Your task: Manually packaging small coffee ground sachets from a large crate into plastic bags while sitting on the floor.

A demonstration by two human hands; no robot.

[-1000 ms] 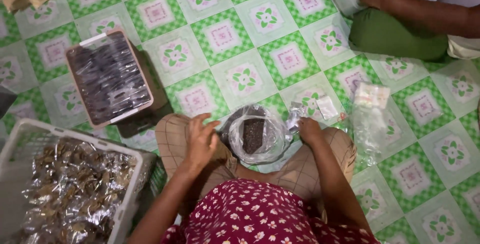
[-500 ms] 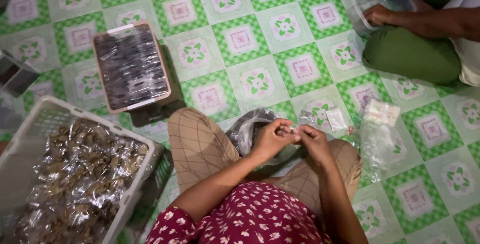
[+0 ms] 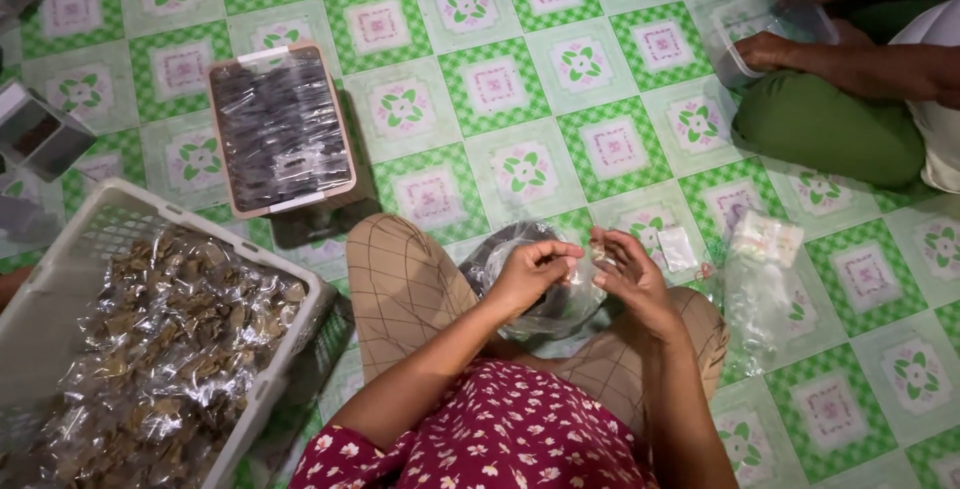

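I sit on a tiled floor with knees apart. My left hand (image 3: 530,271) and my right hand (image 3: 625,269) meet in front of me, fingertips pinching a small clear wrapper (image 3: 592,252) between them. Just beneath the hands lies an open clear plastic bag (image 3: 545,314) with dark contents, resting between my legs.
A white basket (image 3: 60,279) of wrapped brown pieces stands at my left. A tray (image 3: 280,129) of dark wrapped pieces lies ahead. A clear bag (image 3: 755,294) of small packets lies to my right. Another person (image 3: 850,119) sits at the upper right, hands on a clear container (image 3: 770,24).
My left hand rose from my knee and joined my right hand over the open bag. The view shifted, so everything sits further right.
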